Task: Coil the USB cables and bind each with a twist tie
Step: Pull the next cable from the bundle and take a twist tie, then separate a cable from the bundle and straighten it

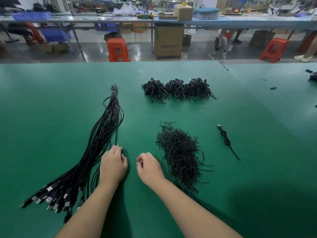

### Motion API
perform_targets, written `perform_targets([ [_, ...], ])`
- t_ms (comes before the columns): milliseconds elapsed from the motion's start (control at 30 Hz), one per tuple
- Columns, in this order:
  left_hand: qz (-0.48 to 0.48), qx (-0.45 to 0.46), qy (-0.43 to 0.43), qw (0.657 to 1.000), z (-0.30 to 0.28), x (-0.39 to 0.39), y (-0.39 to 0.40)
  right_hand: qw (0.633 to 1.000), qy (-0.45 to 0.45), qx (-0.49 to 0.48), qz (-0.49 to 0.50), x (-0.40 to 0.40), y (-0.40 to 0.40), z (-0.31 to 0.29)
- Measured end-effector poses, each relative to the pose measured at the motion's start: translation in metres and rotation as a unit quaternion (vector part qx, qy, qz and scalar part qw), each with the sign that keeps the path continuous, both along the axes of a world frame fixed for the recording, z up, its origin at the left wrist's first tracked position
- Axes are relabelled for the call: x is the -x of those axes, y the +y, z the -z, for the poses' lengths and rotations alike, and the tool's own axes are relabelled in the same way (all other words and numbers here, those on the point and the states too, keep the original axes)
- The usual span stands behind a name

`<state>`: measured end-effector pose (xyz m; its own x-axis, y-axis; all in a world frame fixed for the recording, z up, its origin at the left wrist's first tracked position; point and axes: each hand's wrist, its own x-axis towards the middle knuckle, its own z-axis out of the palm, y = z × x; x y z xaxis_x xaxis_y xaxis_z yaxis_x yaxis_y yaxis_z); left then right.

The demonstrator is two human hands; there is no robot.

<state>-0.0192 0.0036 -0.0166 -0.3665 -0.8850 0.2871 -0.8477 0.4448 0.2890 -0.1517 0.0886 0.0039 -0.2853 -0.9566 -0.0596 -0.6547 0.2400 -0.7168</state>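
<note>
Head view: the left hand (pixel 113 164) rests on the green surface (pixel 51 100), fingers curled at the near edge of the long USB cable bundle (pixel 101 143); whether it pinches a cable, I cannot tell. Right hand (pixel 150 166) hovers loosely curled, holding nothing, just left of the twist tie pile (pixel 181 155). Right of that pile lies one coiled USB cable (pixel 225 136); beyond it, three heaps of bound cables (pixel 178 90).

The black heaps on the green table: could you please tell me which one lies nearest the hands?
The loose twist tie pile, just right of the right hand; the coiled cable heaps lie farther back.
</note>
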Motion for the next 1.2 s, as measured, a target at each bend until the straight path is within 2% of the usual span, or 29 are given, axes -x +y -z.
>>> perform_targets([
  [133, 0.003, 0.025, 0.015, 1.0, -0.002, 0.001, 0.002, 0.996, 0.042, 0.072, -0.007, -0.001, 0.009, 0.016],
  [200, -0.027, 0.01, -0.014, 0.999, -0.008, 0.002, 0.006, 0.996, 0.047, 0.079, -0.007, -0.002, 0.008, 0.018],
  [267, -0.071, -0.04, -0.077, 0.994, -0.019, 0.002, 0.007, 0.996, 0.043, 0.08, -0.007, -0.002, 0.007, 0.019],
  [333, -0.106, -0.112, -0.171, 0.973, -0.034, 0.003, 0.001, 0.996, 0.043, 0.079, -0.008, -0.002, 0.006, 0.02],
  [433, -0.082, -0.163, -0.289, 0.94, -0.048, -0.002, -0.009, 0.996, 0.041, 0.083, -0.008, -0.002, 0.007, 0.021],
  [533, -0.06, -0.171, -0.318, 0.931, -0.05, -0.007, -0.014, 0.995, 0.038, 0.088, -0.006, -0.001, 0.007, 0.021],
  [600, -0.056, -0.194, -0.258, 0.945, -0.049, -0.009, -0.021, 0.996, 0.035, 0.085, -0.008, -0.001, 0.007, 0.021],
  [633, -0.061, -0.232, -0.2, 0.95, -0.05, -0.008, -0.026, 0.996, 0.034, 0.084, -0.01, -0.001, 0.007, 0.021],
  [700, -0.09, -0.339, -0.013, 0.936, -0.052, -0.008, -0.035, 0.996, 0.033, 0.087, -0.013, 0.0, 0.007, 0.021],
  [800, -0.129, -0.446, 0.264, 0.846, -0.057, -0.003, -0.037, 0.995, 0.034, 0.087, -0.019, 0.0, 0.007, 0.021],
  [900, -0.121, -0.479, 0.448, 0.745, -0.065, 0.004, -0.037, 0.996, 0.009, 0.082, -0.019, 0.0, 0.008, 0.019],
  [967, -0.117, -0.469, 0.526, 0.699, -0.067, 0.009, -0.037, 0.996, 0.013, 0.08, -0.022, 0.001, 0.008, 0.019],
  [1100, -0.153, -0.441, 0.593, 0.656, -0.067, 0.015, -0.039, 0.997, 0.019, 0.077, -0.016, 0.002, 0.007, 0.022],
  [1200, -0.184, -0.469, 0.64, 0.581, -0.065, 0.01, -0.044, 0.997, 0.001, 0.075, 0.01, 0.004, 0.005, 0.022],
])
